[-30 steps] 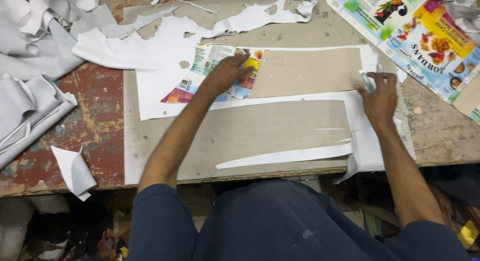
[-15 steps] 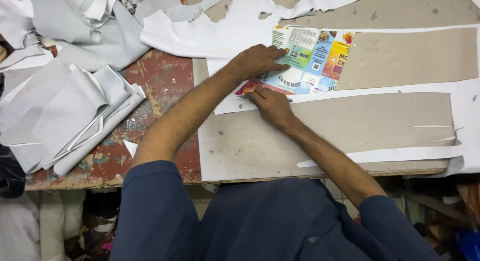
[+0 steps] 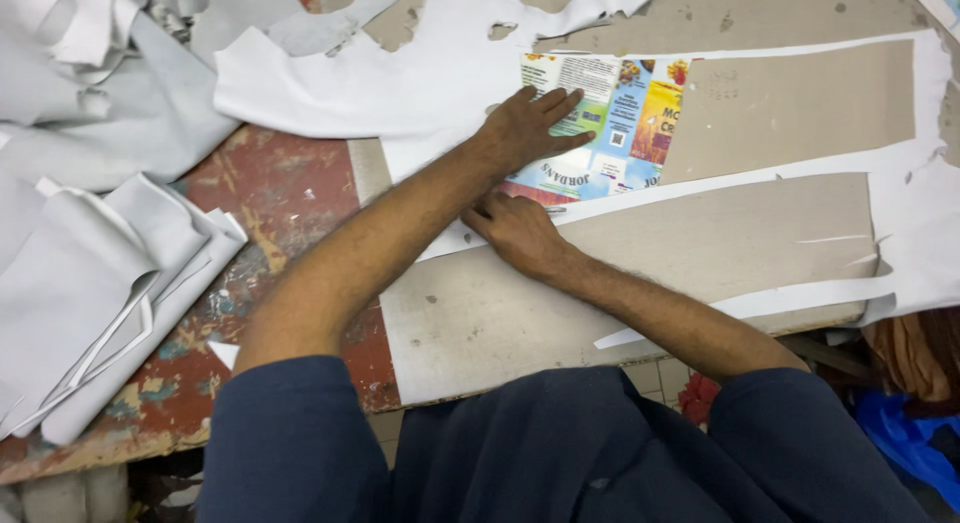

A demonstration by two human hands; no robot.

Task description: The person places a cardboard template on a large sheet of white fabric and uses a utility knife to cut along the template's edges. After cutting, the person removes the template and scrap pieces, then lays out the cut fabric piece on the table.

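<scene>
My left hand (image 3: 525, 128) lies flat, fingers spread, on the left end of a colourful printed card (image 3: 625, 123). The card rests on a white sheet (image 3: 420, 83) with long rectangular cut-outs. Through the cut-outs shows the grey board (image 3: 720, 243) underneath. My right hand (image 3: 515, 231) sits just below the card's lower left corner, fingers curled around a thin tool whose metal tip (image 3: 556, 211) pokes out along the sheet's cut edge. The rest of the tool is hidden in my hand.
Folded and crumpled pale grey sheets (image 3: 90, 263) are heaped at the left and across the top left. The worn red-painted table (image 3: 285, 188) shows between them and the board. Blue and orange cloth (image 3: 915, 423) lies below the table's right edge.
My right hand has come from the sheet's far right edge to the card's lower left corner. My left hand stayed pressed on the card. The view shifted left and closer.
</scene>
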